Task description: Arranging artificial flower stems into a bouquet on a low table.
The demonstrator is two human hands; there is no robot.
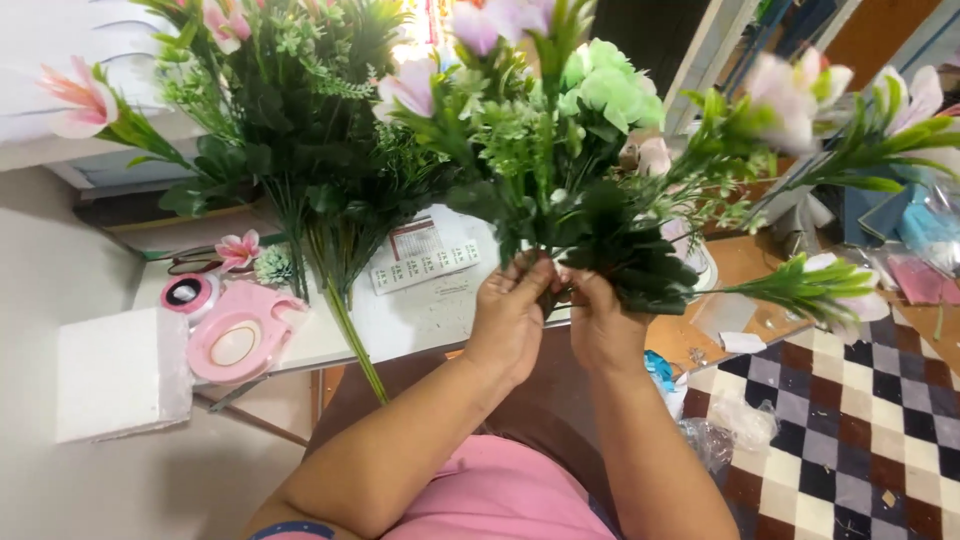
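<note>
Both hands, left hand (512, 305) and right hand (600, 318), pinch side by side the gathered stems of the artificial flower bunch (575, 150), whose long axis fans toward twelve o'clock above the worktop (420, 310).

The bunch of artificial green-leaved, pink-bloomed flowers (560, 150) stands in the middle, held at its stems by the left hand (512, 312) and the right hand (600, 318), which sit side by side. Left of it, a second leafy flower bunch (290, 120) rests on the white table (420, 310). Near left on the table lie two round pink tape dispensers (235, 340), beside a white foam block (118, 372). A checkered floor (860, 430) lies right.
</note>
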